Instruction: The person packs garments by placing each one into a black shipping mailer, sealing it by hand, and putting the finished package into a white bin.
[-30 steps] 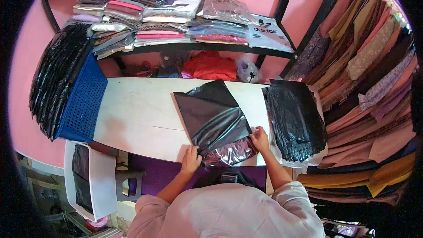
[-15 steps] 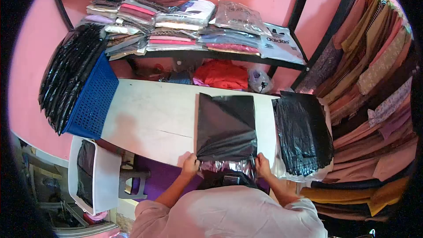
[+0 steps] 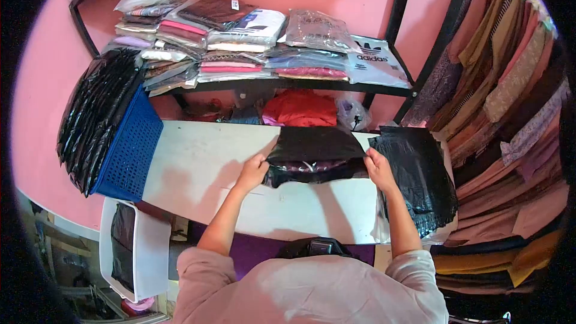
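A black plastic mailing bag (image 3: 318,143) is held up over the white table (image 3: 282,210), its near edge gaping. Something dark and shiny with a purplish tint shows in the opening; I cannot make out what it is. My left hand (image 3: 253,172) is closed on the bag's left corner, fingers pinched at the edge. On the opposite corner, my right hand (image 3: 379,169) grips in the same way. A stack of black plastic bags (image 3: 417,186) lies on the table just right of my right hand.
At the left, a blue basket (image 3: 129,150) is packed with black parcels (image 3: 99,114). Below it stands a white bin (image 3: 150,252). Folded, plastic-wrapped clothes (image 3: 234,54) fill the shelf behind the table. Garments (image 3: 498,114) hang along the right side.
Both hands have moved forward, away from my body, carrying the bag's near edge up and over the table. The bag lay flat before; now it is raised and bent, its opening parted.
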Available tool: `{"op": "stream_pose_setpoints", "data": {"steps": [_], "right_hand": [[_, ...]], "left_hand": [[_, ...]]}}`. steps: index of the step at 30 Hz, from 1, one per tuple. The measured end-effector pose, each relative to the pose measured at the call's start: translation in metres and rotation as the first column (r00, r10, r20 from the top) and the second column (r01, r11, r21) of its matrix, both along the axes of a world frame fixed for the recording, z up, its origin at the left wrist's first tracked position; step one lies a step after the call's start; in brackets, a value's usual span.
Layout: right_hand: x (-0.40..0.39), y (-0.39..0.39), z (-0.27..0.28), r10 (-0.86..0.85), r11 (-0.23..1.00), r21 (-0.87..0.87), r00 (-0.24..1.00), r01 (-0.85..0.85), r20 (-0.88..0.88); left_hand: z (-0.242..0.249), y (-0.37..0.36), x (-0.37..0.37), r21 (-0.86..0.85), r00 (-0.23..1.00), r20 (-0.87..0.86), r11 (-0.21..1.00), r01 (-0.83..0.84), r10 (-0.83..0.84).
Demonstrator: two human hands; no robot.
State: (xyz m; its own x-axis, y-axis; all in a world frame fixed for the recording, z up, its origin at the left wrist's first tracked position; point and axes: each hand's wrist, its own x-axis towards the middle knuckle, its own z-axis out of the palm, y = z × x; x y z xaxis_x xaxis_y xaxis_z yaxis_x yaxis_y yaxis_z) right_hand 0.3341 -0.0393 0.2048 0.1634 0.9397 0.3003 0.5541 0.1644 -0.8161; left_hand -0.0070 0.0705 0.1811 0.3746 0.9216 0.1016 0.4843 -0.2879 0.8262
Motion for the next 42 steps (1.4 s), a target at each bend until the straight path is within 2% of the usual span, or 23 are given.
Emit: {"op": "stream_pose_setpoints", "data": {"steps": [1,2,3,4,6,8,10,12,14,16,17,18,21,23,30,31,33,35,36,38,40,41,42], "right_hand": [[-0.003,-0.001,0.005,-0.008,1.000,0.007,1.000,0.008,0.000],[-0.009,-0.004,0.007,-0.046,0.994,-0.107,0.982,0.027,-0.183],[-0.014,-0.010,0.005,-0.103,0.973,-0.229,0.930,0.021,-0.354],[-0.011,-0.006,-0.005,-0.112,0.970,-0.244,0.929,0.024,-0.354],[-0.006,0.017,-0.015,-0.139,0.989,-0.043,0.987,0.143,0.084],[-0.005,0.017,-0.002,-0.179,0.983,-0.019,0.980,0.181,0.084],[-0.017,-0.008,0.036,-0.207,0.975,0.098,0.976,0.201,0.064],[-0.015,-0.040,0.028,-0.151,0.989,0.023,0.974,0.149,0.170],[-0.020,-0.077,-0.010,-0.082,0.993,-0.060,0.972,0.098,0.220],[-0.029,-0.110,-0.065,0.019,0.946,-0.311,0.945,0.088,0.325],[-0.041,-0.123,-0.078,0.061,0.913,-0.386,0.891,0.133,0.451],[-0.035,-0.134,-0.131,0.101,0.925,-0.372,0.893,0.078,0.438],[-0.052,-0.149,-0.122,0.012,0.926,-0.345,0.901,0.154,0.434],[-0.057,-0.154,-0.111,-0.102,0.944,-0.233,0.878,0.233,0.467],[-0.048,-0.180,-0.143,0.086,0.900,-0.398,0.825,0.175,0.558],[-0.048,-0.180,-0.141,0.138,0.867,-0.467,0.814,0.177,0.564],[-0.047,-0.175,-0.129,0.186,0.831,-0.527,0.801,0.181,0.569],[-0.046,-0.160,-0.098,0.436,0.542,-0.794,0.717,0.274,0.545],[-0.047,-0.147,-0.087,0.435,0.543,-0.793,0.716,0.274,0.545],[-0.054,-0.117,-0.069,0.094,0.777,-0.569,0.845,0.268,0.526],[-0.069,-0.076,-0.083,-0.129,0.911,-0.314,0.908,0.266,0.398],[-0.079,-0.054,-0.098,-0.149,0.959,-0.166,0.908,0.230,0.392],[-0.090,-0.036,-0.108,-0.169,0.982,-0.011,0.908,0.188,0.384]], "left_hand": [[0.017,-0.010,0.000,-0.083,1.000,0.005,0.996,-0.021,0.022],[0.015,-0.006,0.001,-0.082,1.000,0.003,0.997,-0.014,0.014],[0.008,-0.003,0.003,-0.012,1.000,-0.026,1.000,-0.013,0.013],[-0.001,-0.002,0.004,0.051,0.998,-0.054,0.999,-0.012,0.014],[0.000,0.005,0.012,0.061,0.999,-0.026,0.998,-0.020,0.022],[0.018,0.010,0.019,0.159,0.995,0.059,0.983,-0.088,0.080],[0.037,-0.005,0.011,0.153,0.992,0.091,0.983,-0.100,0.086],[0.046,-0.035,-0.006,0.099,0.994,-0.114,0.995,0.015,-0.004],[0.033,-0.079,-0.011,-0.030,0.985,-0.172,0.999,0.014,-0.019],[-0.054,-0.103,-0.030,0.058,0.858,-0.496,0.981,0.186,-0.133],[-0.087,-0.115,-0.037,0.075,0.847,-0.514,0.976,0.204,-0.137],[-0.106,-0.124,-0.041,0.094,0.835,-0.532,0.970,0.223,-0.140],[-0.112,-0.134,-0.042,0.137,0.800,-0.595,0.971,0.196,-0.078],[-0.107,-0.140,-0.045,0.171,0.785,-0.616,0.962,0.213,-0.065],[-0.141,-0.154,-0.061,0.152,0.641,-0.747,0.894,0.422,-0.175],[-0.141,-0.153,-0.065,0.152,0.640,-0.748,0.893,0.423,-0.175],[-0.140,-0.148,-0.069,0.183,0.638,-0.696,0.778,0.601,-0.330],[-0.105,-0.142,-0.061,0.234,0.711,-0.610,0.778,0.583,-0.349],[-0.089,-0.136,-0.053,0.275,0.771,-0.518,0.781,0.561,-0.372],[-0.077,-0.116,-0.027,0.312,0.872,-0.394,0.850,0.425,-0.291],[-0.078,-0.094,0.016,0.393,0.971,-0.177,0.892,0.222,-0.164],[-0.080,-0.086,0.036,0.276,0.979,-0.161,0.946,0.168,-0.127],[-0.085,-0.083,0.053,0.279,0.980,-0.157,0.946,0.165,-0.125]]}}
